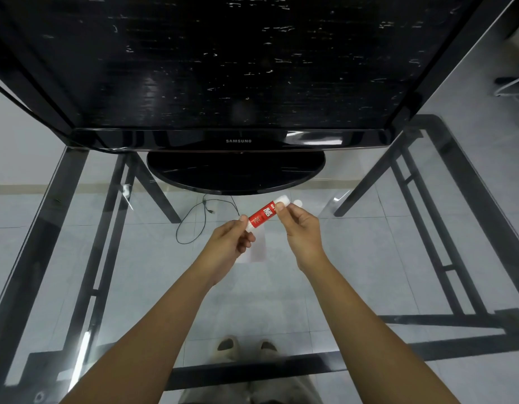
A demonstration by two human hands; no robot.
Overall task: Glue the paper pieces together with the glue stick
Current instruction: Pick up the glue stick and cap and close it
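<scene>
I hold a red glue stick [261, 215] with a white cap above the glass table, tilted with the cap end up and to the right. My left hand [230, 243] pinches its lower white base. My right hand [300, 228] grips the upper end at the white cap. Below my hands, pale paper pieces [256, 247] lie flat on the glass, partly hidden by my left hand. A small white round shape [297, 202] shows just past the cap; I cannot tell what it is.
A large black television [237, 83] on an oval stand [236, 173] fills the far side of the glass table [427, 234]. The table's black metal frame shows through the glass. A thin black cable [194, 220] lies on the tiled floor beneath.
</scene>
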